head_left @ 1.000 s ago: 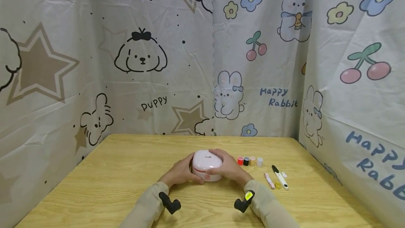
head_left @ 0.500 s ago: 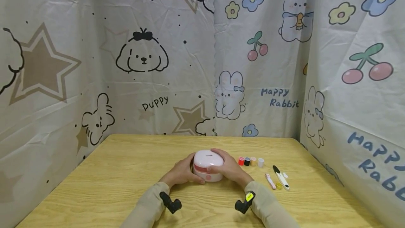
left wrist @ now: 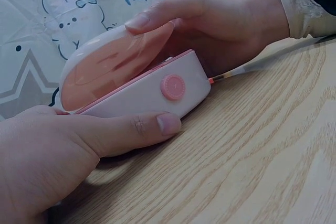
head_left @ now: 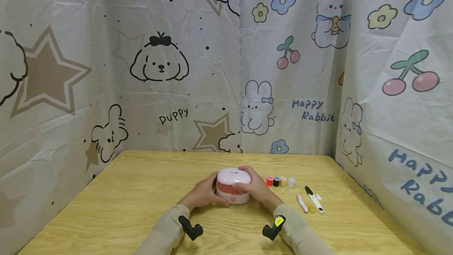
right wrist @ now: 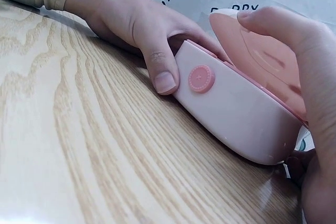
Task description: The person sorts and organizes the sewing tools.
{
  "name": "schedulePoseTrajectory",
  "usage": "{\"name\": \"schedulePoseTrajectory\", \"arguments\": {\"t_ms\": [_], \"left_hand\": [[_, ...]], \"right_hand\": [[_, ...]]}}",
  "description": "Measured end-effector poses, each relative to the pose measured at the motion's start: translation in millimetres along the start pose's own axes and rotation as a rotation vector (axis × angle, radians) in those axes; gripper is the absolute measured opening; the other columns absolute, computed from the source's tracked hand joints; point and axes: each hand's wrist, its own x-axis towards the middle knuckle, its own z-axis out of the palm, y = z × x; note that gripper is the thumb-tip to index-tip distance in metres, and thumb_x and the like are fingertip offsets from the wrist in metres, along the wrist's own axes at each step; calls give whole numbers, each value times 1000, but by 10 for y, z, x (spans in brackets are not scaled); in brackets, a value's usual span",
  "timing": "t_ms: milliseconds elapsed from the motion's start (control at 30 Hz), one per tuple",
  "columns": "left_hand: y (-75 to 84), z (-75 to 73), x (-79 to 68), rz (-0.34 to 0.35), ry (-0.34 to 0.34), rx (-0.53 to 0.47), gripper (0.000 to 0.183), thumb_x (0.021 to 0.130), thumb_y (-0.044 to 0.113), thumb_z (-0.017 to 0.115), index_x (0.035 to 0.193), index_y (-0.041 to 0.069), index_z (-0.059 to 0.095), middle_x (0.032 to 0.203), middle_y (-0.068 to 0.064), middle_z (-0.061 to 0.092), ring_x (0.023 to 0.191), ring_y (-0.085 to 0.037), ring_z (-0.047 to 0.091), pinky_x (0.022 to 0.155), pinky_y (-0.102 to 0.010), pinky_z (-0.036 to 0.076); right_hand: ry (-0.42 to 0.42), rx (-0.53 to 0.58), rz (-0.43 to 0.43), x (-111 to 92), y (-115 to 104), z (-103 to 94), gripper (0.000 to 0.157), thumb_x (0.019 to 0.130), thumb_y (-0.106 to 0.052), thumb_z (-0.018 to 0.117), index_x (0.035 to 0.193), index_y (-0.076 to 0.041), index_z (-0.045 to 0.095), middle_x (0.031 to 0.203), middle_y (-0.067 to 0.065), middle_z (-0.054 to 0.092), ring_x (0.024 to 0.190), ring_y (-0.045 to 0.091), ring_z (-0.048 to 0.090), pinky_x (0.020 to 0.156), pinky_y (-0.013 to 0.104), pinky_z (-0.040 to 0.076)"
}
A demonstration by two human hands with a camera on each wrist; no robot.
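Two hands are engaged with one white-and-pink oval box (head_left: 242, 199), which rests on the wooden table (head_left: 159, 223) directly in front of the person. Its long axis appears to run left to right, with one hand at each end, so neither hand is clearly nearer to it. Left hand (head_left: 203, 193): grips the lower part, thumb laid along the front wall beside a round pink disc (left wrist: 173, 86), fingers round the left end. Right hand (head_left: 260, 187): grips the lid (head_left: 233, 175), thumb at its front edge, fingers reaching the far side.

Governing relation: the lid stands ajar, tilted up at the person's side, and both wrist views show the gap narrowing towards the rear; a hinge there is inferred, not seen. The lid's inner face is pink. Contents of the box cannot be determined, as its interior is hidden from every view.

To the right, nearer the right hand, four spools stand in a row: red (head_left: 269, 181), black (head_left: 276, 182), tan (head_left: 283, 181) and white (head_left: 291, 183). Nearer the person lie a black-tipped white tool (head_left: 314, 200), a pink-and-white strip (head_left: 302, 204) and a small yellow item (head_left: 311, 209), all outside the box
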Motion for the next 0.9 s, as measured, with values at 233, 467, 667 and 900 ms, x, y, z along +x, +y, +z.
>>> {"name": "schedulePoseTrajectory", "arguments": {"t_ms": [233,467,667,900], "left_hand": [[0,6,10,5,0,14,117,68,51,96,159,11,35,154,-8,49,138,-30,47,112,-58,35],[5,5,-1,32,3,1,113,69,45,97,158,8,37,150,-8,52,135,-31,50,111,-58,37],[9,5,-2,33,0,0,112,70,43,97,158,8,36,151,-8,52,136,-31,49,111,-58,37],[35,2,-10,22,-4,-10,114,70,46,96,159,10,35,152,-8,51,136,-31,49,111,-58,37]], "right_hand": [[-6,15,-8,7,2,-20,67,91,-31,79,146,-7,51,136,10,60,123,28,56,107,54,42],[20,33,0,1,-5,4,65,92,-36,77,146,-8,53,134,10,61,121,28,56,107,52,42],[41,41,19,6,-18,12,64,92,-39,76,145,-10,54,131,10,62,116,26,58,102,47,46],[56,43,33,27,-11,11,69,92,-43,74,146,-7,52,133,12,60,116,27,58,101,48,48]]}}
